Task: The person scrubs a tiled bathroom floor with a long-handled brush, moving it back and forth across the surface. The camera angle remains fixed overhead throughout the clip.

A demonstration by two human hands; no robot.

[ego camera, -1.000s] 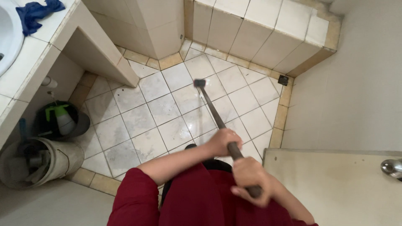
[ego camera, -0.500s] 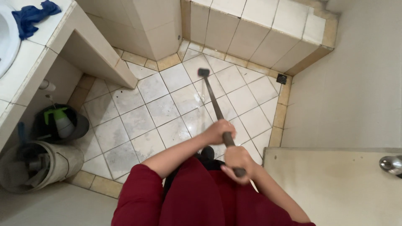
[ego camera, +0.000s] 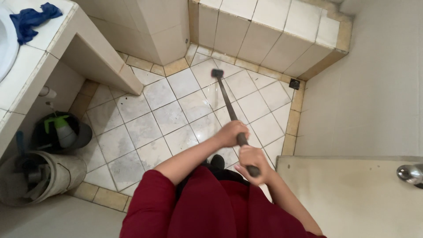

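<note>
Both my hands grip a long dark handle (ego camera: 227, 103) that slants down to the tiled floor (ego camera: 145, 128). My left hand (ego camera: 230, 133) holds it higher along the shaft, my right hand (ego camera: 252, 159) holds the near end. The small dark head (ego camera: 216, 73) of the tool rests on a wet, shiny patch of tiles near the low tiled step (ego camera: 264, 31) at the back. My red sleeves and dark trousers fill the bottom of the view.
A tiled counter (ego camera: 31, 66) with a white sink and a blue cloth (ego camera: 31, 17) stands at left. Under it sit a dark bucket holding a green spray bottle (ego camera: 64, 128) and a pale bucket (ego camera: 44, 174) of tools. A floor drain (ego camera: 294, 83) lies at right; a door with a metal knob (ego camera: 407, 172) stands nearby.
The tool head has slid farther away across the tiles toward the back step, and both hands have moved forward along with the handle.
</note>
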